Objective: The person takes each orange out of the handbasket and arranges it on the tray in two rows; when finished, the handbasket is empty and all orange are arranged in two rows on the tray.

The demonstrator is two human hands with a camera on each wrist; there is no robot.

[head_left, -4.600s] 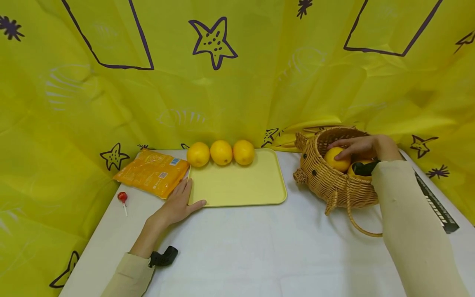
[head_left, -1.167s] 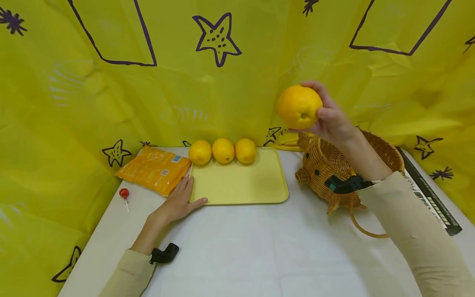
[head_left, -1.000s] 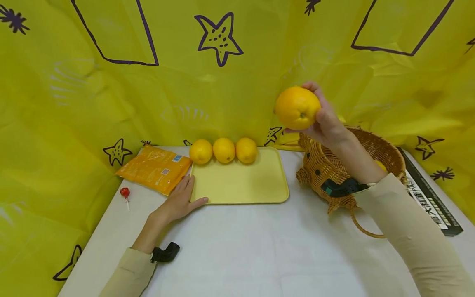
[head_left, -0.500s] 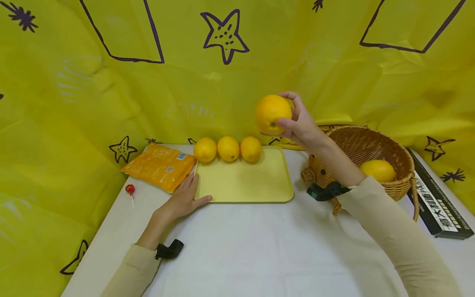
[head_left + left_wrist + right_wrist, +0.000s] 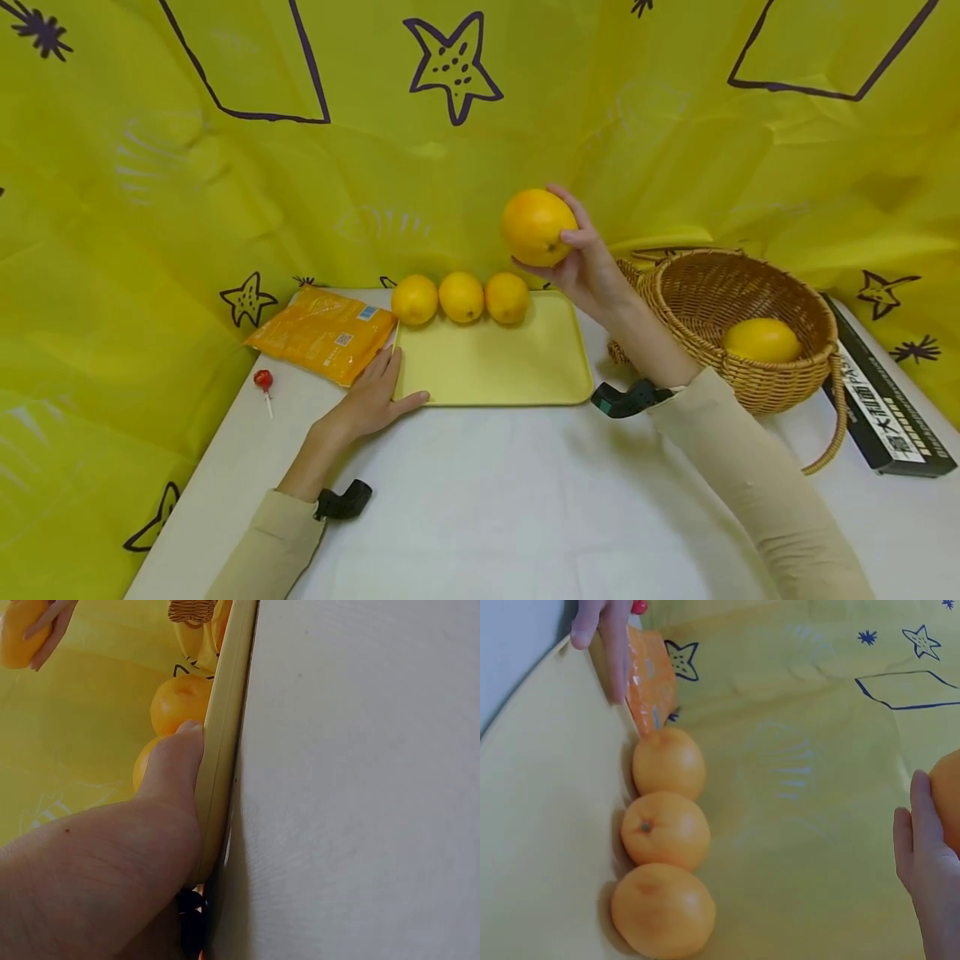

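My right hand [image 5: 588, 271] grips an orange [image 5: 536, 227] from its right side, held up in the air above the back right of the yellow tray [image 5: 495, 371]. Three more oranges [image 5: 664, 829] sit in a row along the tray's back edge, towards its left end. At the tray's front left corner rests my left hand [image 5: 367, 400], fingers straight along the side and thumb along the front edge. The left wrist view shows that thumb [image 5: 176, 761] lying on the tray's rim. Inside the wicker basket [image 5: 780, 392] on the right lies another yellow-orange fruit [image 5: 762, 340].
An orange plastic packet [image 5: 322, 335] lies left of the tray, close to my left fingers. In front of it is a red lollipop [image 5: 263, 381]. Behind the basket, a long black box [image 5: 892, 408] lies along the right side. A yellow patterned cloth [image 5: 480, 167] hangs behind the table.
My right hand has taken an orange out of the basket, lifted it and carried it left to above the tray. My left hand has kept its place at the tray corner.
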